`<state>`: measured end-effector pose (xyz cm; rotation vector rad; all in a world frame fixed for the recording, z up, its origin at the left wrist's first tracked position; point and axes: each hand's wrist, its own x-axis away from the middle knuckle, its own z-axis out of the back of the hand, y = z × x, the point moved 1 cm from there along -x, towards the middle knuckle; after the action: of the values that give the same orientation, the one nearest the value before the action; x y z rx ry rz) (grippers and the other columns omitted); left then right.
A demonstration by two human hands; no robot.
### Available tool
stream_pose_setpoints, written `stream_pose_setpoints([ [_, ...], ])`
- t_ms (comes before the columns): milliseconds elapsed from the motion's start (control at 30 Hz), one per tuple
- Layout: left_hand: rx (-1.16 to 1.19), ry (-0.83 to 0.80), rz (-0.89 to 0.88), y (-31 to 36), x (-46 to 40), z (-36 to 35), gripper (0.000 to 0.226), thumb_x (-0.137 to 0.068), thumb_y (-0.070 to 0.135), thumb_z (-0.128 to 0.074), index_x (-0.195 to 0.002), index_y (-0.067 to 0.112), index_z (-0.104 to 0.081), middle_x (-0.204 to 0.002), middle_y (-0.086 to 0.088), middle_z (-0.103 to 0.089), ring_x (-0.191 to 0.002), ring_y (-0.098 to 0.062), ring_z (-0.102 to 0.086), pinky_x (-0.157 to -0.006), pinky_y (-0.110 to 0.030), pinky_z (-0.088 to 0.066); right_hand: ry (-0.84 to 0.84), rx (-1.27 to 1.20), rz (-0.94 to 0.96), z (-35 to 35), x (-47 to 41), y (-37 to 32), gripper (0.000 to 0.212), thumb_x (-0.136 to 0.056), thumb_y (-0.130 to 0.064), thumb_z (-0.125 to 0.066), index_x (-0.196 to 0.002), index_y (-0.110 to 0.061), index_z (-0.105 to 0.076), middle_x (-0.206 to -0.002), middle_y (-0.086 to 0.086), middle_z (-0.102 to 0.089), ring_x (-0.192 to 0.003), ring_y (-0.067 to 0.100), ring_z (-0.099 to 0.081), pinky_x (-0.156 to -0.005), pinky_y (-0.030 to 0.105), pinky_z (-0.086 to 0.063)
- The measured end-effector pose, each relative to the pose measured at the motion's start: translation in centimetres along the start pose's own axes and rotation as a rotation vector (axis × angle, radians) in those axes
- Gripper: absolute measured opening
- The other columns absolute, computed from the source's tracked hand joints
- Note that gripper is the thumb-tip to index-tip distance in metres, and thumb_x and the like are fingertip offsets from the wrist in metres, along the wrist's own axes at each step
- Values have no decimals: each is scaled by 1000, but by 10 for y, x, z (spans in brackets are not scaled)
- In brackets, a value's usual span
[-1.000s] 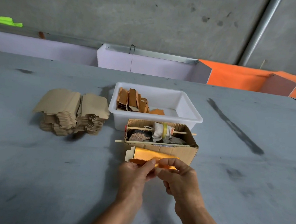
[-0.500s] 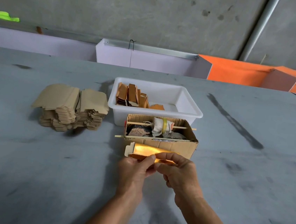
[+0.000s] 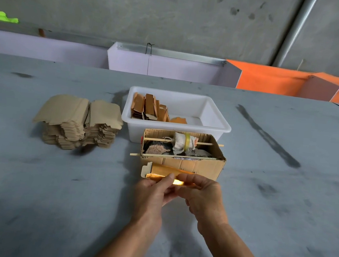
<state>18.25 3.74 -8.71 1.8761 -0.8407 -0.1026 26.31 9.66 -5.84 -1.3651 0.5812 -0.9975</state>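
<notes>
Both hands hold a small gold-lined cardboard carton (image 3: 161, 170) just in front of a brown cardboard box (image 3: 200, 167). My left hand (image 3: 153, 191) pinches the carton's near edge with the thumb on top. My right hand (image 3: 203, 194) curls its fingers over the carton's right end, hiding that end. The carton's white tab sticks out to the left. The brown box has two wooden sticks across it, one carrying a wad of cloth (image 3: 183, 143) bound with yellow tape.
A white plastic tub (image 3: 217, 124) behind the brown box holds several folded orange-brown cartons (image 3: 149, 109) at its left side. A stack of flat brown carton blanks (image 3: 77, 122) stands to the left on the grey table. White and orange bins line the far edge.
The hands and carton have stayed in place in front of the brown box. The fingers have shifted slightly along the carton's near edge. The view has tilted a little.
</notes>
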Motion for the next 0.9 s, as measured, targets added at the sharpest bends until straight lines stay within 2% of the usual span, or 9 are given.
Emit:
stream_pose_setpoints([
  [100,8,17,25,3,2,-1,3,-81,1,-68,-78,2,-68,-73,-18,-70,-64,-25,-68,-54,-27,-57,4,19,36,0,0,0,27,-72,3,-74,-76,-23,-73,-61,-1,-65,-38,-4,-49,-41,9,-37],
  [233,0,29,72,5,2,-2,7,-78,1,-71,-72,3,-68,-66,-14,-70,-59,-22,-68,-48,-25,-53,6,59,58,1,1,1,27,-73,1,-74,-79,-25,-74,-62,-4,-67,-44,-3,-54,-45,10,-40],
  [333,-38,41,137,3,-1,-3,5,-78,2,-71,-79,0,-67,-71,-14,-68,-61,-20,-65,-47,-22,-53,17,121,92,2,2,4,28,-74,0,-74,-79,-28,-74,-68,-4,-70,-58,3,-63,-52,12,-44],
  [433,-57,29,211,1,-2,-6,4,-82,3,-67,-80,3,-63,-73,-11,-64,-65,-18,-62,-47,-18,-53,24,187,131,3,3,8,31,-74,-1,-74,-79,-31,-72,-67,-4,-71,-62,7,-66,-55,16,-46],
  [533,-56,38,263,2,-2,-7,8,-84,3,-64,-78,7,-60,-72,-8,-64,-64,-15,-61,-48,-17,-52,41,259,197,4,4,12,34,-76,-3,-74,-103,-24,-71,-75,-3,-71,-71,11,-67,-65,24,-55],
  [600,-26,67,286,1,-2,-7,9,-82,2,-65,-79,8,-58,-74,-9,-64,-59,-15,-63,-47,-18,-52,78,330,260,3,6,13,50,-76,-6,-75,-120,-26,-61,-78,-5,-70,-75,7,-67,-75,25,-55],
  [667,18,90,293,2,-2,-7,10,-81,0,-65,-81,7,-57,-76,-10,-64,-60,-16,-63,-44,-16,-50,125,380,312,2,9,12,67,-77,-9,-75,-133,-32,-47,-75,-8,-69,-77,6,-66,-76,23,-52],
  [800,40,117,271,2,-2,-8,15,-78,4,-70,-88,6,-59,-79,-12,-64,-66,-16,-61,-54,-23,-51,228,379,371,-3,16,10,81,-77,-13,-76,-142,-35,-33,-69,-17,-65,-78,4,-65,-73,18,-45],
  [900,45,149,259,2,-2,-8,19,-73,8,-75,-84,7,-60,-76,-8,-64,-64,-15,-60,-59,-25,-47,275,322,372,-5,18,11,83,-77,-14,-77,-143,-34,-31,-68,-19,-63,-77,2,-64,-71,16,-42],
])
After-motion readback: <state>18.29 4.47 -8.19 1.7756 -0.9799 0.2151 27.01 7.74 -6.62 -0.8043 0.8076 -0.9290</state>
